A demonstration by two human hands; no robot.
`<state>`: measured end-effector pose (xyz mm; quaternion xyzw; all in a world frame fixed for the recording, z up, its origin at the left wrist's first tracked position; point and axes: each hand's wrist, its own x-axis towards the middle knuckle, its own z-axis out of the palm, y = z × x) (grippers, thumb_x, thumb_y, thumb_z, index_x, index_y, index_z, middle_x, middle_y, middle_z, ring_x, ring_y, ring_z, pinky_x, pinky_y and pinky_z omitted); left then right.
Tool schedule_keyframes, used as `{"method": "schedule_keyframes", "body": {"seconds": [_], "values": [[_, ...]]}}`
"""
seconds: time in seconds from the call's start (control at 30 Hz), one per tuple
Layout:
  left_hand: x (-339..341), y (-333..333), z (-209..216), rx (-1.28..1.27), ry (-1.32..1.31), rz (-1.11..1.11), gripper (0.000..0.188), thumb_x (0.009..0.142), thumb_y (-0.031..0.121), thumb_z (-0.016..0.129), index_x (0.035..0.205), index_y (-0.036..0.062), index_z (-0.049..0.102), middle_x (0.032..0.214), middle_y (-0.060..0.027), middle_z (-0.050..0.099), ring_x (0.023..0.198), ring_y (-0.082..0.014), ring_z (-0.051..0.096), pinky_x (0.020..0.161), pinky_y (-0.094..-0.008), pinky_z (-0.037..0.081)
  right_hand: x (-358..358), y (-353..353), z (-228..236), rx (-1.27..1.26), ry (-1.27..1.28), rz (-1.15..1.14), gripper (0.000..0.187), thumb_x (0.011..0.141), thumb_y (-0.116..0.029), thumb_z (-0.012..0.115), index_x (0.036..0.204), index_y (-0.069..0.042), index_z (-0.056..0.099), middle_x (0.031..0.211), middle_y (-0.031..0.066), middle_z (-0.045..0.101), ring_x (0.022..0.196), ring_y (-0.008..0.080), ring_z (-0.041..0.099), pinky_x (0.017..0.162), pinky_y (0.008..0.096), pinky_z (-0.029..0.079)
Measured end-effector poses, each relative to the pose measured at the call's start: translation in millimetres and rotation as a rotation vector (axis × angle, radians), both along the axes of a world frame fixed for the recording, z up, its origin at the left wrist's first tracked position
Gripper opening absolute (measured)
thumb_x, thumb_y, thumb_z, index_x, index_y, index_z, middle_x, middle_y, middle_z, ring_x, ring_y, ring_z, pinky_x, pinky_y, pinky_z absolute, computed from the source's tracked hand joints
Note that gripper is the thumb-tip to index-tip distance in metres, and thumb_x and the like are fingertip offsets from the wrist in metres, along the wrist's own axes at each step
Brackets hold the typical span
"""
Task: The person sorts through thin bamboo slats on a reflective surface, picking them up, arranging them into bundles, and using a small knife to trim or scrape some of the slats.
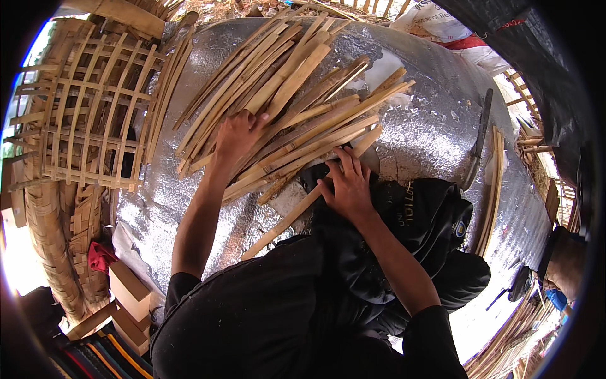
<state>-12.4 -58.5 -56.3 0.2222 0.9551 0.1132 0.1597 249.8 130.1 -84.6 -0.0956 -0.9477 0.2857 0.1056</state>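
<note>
Split bamboo strips (303, 136) lie in a loose, slanting pile on a silver foil sheet (416, 126) before me. My left hand (237, 134) is on the pile's left part, its fingers curled round a strip; the fingertips are partly hidden. My right hand (349, 186) is bent over a single bamboo strip (281, 226) close to my lap, thumb and fingers against it. This strip slants from my lap up toward the right end of the pile. Dark cloth (416, 215) covers my legs beneath the right hand.
At the left stands a woven bamboo lattice (101, 114), with more strips (167, 101) leaning beside it. A dark, curved, blade-like tool (483, 136) and several thin strips (492, 196) lie at the right. Cardboard boxes (129, 294) sit at lower left, white sacks (435, 25) at the back.
</note>
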Motion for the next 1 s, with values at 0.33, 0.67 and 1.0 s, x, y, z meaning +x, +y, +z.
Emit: {"method": "schedule_keyframes", "body": {"seconds": [0.33, 0.67, 1.0], "values": [[46.2, 14.0, -6.2, 0.303, 0.080, -0.231, 0.048, 0.087, 0.050, 0.079, 0.087, 0.0025, 0.071, 0.077, -0.0175, 0.072, 0.074, -0.0349, 0.073, 0.070, -0.0415, 0.058, -0.8, 0.0, 1.1, -0.003, -0.013, -0.007, 0.042, 0.086, -0.030, 0.075, 0.119, -0.006, 0.067, 0.147, 0.0120, 0.046, 0.143, 0.0349, 0.040, 0.110, 0.0548, 0.035], [43.8, 9.3, -10.1, 0.309, 0.125, -0.079, 0.036, 0.092, 0.039, 0.077, 0.094, 0.0032, 0.073, 0.084, -0.0158, 0.075, 0.077, -0.0325, 0.074, 0.070, -0.0389, 0.058, -0.2, -0.7, 1.4, 0.008, -0.023, -0.006, 0.042, 0.087, -0.032, 0.074, 0.119, -0.006, 0.067, 0.145, 0.0126, 0.047, 0.143, 0.0350, 0.041, 0.110, 0.0548, 0.035], [50.9, 23.0, -5.6, 0.259, 0.125, 0.005, 0.033, 0.091, 0.035, 0.076, 0.100, 0.0027, 0.072, 0.083, -0.0168, 0.074, 0.081, -0.0360, 0.074, 0.071, -0.0440, 0.059, 0.2, -1.4, -1.4, 0.016, -0.011, -0.008, 0.041, 0.087, -0.032, 0.074, 0.118, -0.006, 0.067, 0.144, 0.0134, 0.048, 0.142, 0.0353, 0.041, 0.109, 0.0554, 0.036]]}}
